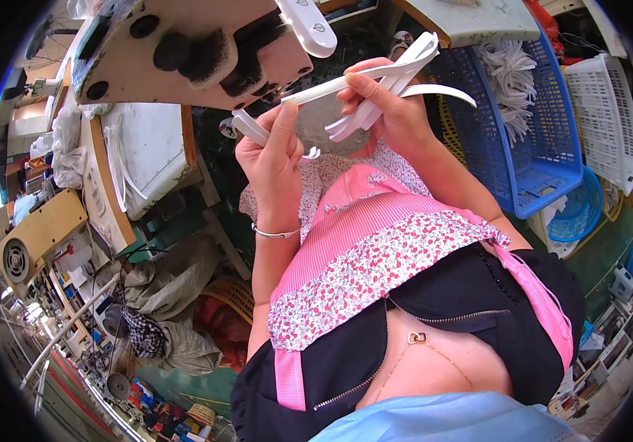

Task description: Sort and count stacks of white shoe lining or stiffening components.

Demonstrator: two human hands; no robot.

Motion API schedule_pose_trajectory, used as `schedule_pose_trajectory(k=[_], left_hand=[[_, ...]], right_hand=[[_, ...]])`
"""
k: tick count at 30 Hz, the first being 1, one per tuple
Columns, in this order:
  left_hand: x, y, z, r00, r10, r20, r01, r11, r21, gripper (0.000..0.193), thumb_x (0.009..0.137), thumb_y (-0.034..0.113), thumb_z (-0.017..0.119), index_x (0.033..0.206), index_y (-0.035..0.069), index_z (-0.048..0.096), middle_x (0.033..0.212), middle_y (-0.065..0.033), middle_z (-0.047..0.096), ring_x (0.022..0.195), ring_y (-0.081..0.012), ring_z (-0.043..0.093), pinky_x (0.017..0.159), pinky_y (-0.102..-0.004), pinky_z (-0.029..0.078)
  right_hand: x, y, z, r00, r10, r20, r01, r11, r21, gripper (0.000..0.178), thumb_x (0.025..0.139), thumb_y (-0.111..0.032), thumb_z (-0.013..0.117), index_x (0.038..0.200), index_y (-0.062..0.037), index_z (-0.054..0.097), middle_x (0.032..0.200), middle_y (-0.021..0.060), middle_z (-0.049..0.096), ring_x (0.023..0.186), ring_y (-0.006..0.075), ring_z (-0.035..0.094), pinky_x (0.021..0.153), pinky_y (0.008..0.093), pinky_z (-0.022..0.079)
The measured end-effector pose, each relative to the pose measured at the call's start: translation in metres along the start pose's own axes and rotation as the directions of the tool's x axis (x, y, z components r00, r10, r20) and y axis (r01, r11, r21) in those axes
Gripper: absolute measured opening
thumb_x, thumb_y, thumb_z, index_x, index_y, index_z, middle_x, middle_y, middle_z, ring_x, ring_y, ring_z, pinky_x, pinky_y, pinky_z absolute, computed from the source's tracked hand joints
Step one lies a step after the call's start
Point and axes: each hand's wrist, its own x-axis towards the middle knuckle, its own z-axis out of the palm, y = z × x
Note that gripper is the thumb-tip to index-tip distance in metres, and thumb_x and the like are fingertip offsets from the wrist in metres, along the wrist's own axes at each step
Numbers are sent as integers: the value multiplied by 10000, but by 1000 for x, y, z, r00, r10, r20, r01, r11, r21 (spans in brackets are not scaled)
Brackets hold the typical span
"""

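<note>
Both hands are raised in front of my chest, working with narrow white strips. My right hand (399,112) closes around a small bundle of flat white strips (408,72), whose ends stick out past the fingers at the upper right. One curved strip tip (449,92) points off to the right. From this bundle a strip runs left to my left hand (272,158), where thumb and fingers pinch it. Another short strip end (248,125) juts out beside the left fingers. Just beyond the left fingertips is the underside of a beige machine (128,70).
At the right stands a blue plastic basket (552,180) holding a heap of white strips (506,77). A white basket (605,110) and a round blue basket (581,210) are beside it. More strips (115,158) lie on the worktable (156,140) at left.
</note>
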Motion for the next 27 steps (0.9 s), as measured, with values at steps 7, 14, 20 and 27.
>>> schedule_pose_trajectory(k=[7, 14, 20, 27], left_hand=[[5, -1, 7, 973, 196, -123, -157, 951, 267, 166, 878, 80, 723, 913, -82, 709, 662, -4, 598, 468, 11, 334, 430, -182, 203], [10, 0, -6, 953, 295, -77, -247, 896, 369, 120, 869, 48, 714, 889, -70, 713, 695, -42, 658, 461, 11, 337, 433, -183, 212], [4, 6, -5, 944, 257, -206, -217, 956, 196, 87, 863, 42, 709, 871, -44, 718, 674, 3, 622, 475, 4, 377, 441, -187, 219], [-1, 12, -22, 932, 263, -249, -232, 961, 150, 122, 885, 65, 675, 870, -56, 677, 578, 32, 492, 453, 2, 285, 422, -183, 209]], right_hand=[[8, -2, 0, 998, -59, 16, 59, 997, -53, 201, 916, -142, 682, 1048, 6, 646, 860, 118, 710, 733, 162, 691, 683, 278, 563], [15, -6, 3, 998, -40, 58, 43, 997, -61, 197, 916, -135, 675, 1044, 13, 653, 871, 122, 709, 746, 156, 693, 694, 272, 563], [21, -11, 15, 987, 31, 157, -24, 999, -46, 202, 895, -101, 670, 1035, 43, 648, 873, 141, 717, 734, 148, 703, 678, 250, 558], [18, 0, 38, 981, 65, 182, -66, 998, 0, 190, 878, -99, 695, 989, 51, 657, 863, 139, 718, 710, 162, 707, 678, 259, 570]])
